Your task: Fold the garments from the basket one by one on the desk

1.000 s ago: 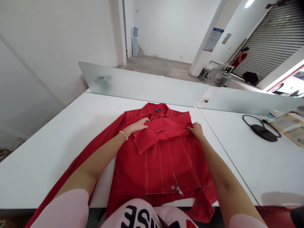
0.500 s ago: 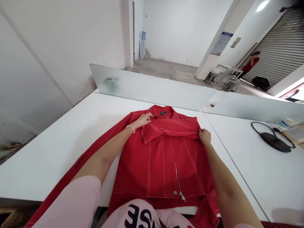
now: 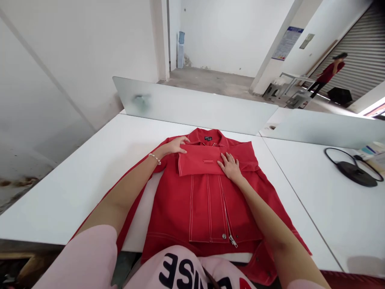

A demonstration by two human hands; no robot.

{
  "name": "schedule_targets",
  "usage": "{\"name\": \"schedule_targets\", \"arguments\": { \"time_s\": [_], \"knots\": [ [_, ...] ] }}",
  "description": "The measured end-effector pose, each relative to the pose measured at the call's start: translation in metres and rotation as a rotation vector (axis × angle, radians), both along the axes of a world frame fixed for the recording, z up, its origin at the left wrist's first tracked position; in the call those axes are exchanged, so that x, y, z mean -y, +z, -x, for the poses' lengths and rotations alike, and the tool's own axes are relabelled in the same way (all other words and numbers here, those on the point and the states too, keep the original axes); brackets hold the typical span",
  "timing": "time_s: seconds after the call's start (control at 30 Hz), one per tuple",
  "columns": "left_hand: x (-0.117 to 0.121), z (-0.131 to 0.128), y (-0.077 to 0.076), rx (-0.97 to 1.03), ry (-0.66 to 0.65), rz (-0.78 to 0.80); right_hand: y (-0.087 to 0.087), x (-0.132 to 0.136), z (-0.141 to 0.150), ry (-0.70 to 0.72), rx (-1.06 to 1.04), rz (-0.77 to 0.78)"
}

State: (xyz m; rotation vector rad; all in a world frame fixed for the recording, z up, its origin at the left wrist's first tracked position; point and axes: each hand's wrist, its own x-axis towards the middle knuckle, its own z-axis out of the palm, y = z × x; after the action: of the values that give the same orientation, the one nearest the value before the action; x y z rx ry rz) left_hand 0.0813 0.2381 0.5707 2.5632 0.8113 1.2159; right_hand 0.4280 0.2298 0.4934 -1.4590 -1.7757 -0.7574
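Note:
A red jacket (image 3: pixel 200 200) with white stitching, a collar and a metal zip lies front up on the white table. One sleeve (image 3: pixel 198 164) is folded across its chest, cuff end toward the left. Fingers spread, my right hand (image 3: pixel 231 167) rests flat on that folded sleeve. At the cuff end, just below the collar, is my left hand (image 3: pixel 176 145), thumb and fingers apart and touching the cloth. The other sleeve runs down to the left, partly hidden under my left forearm. The jacket's hem meets the table's front edge near my body.
Frosted divider panels (image 3: pixel 192 106) stand along the back of the table (image 3: pixel 99 148). To the right lies a black round object with a cable loop (image 3: pixel 356 173). Beyond the divider are a person in red (image 3: pixel 329 74), stools (image 3: pixel 272 91) and a water dispenser (image 3: pixel 181 50).
My right hand has let go of the sleeve's fold on the right and moved left onto its middle. The sleeve now lies flatter and straighter. My left hand's fingers have spread.

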Motion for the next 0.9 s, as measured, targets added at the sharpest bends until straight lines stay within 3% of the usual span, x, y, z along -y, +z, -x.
{"name": "schedule_targets", "arguments": {
  "time_s": [0.1, 0.23, 0.4, 0.5, 0.63, 0.77, 0.9],
  "knots": [
    [-0.005, 0.004, -0.001, 0.048, 0.063, -0.086, -0.006, 0.004, 0.002, -0.035, 0.01, 0.019],
    [-0.008, 0.011, -0.019, -0.026, 0.257, -0.201, -0.003, 0.008, 0.001, -0.07, 0.018, 0.039],
    [0.028, 0.041, -0.055, 0.048, 0.352, -0.283, -0.002, 0.007, 0.004, -0.104, 0.022, 0.05],
    [0.07, 0.074, -0.089, 0.091, 0.469, -0.293, -0.002, 0.007, 0.005, -0.113, 0.023, 0.048],
    [0.127, 0.11, -0.151, 0.162, 0.617, -0.172, -0.002, 0.007, 0.006, -0.111, 0.026, 0.029],
    [0.17, 0.107, -0.211, 0.21, 0.734, -0.105, -0.001, 0.006, 0.006, -0.108, 0.021, 0.008],
    [0.189, 0.09, -0.245, 0.113, 0.984, -0.257, 0.0, 0.006, 0.007, -0.103, 0.02, 0.01]
  ]
}}
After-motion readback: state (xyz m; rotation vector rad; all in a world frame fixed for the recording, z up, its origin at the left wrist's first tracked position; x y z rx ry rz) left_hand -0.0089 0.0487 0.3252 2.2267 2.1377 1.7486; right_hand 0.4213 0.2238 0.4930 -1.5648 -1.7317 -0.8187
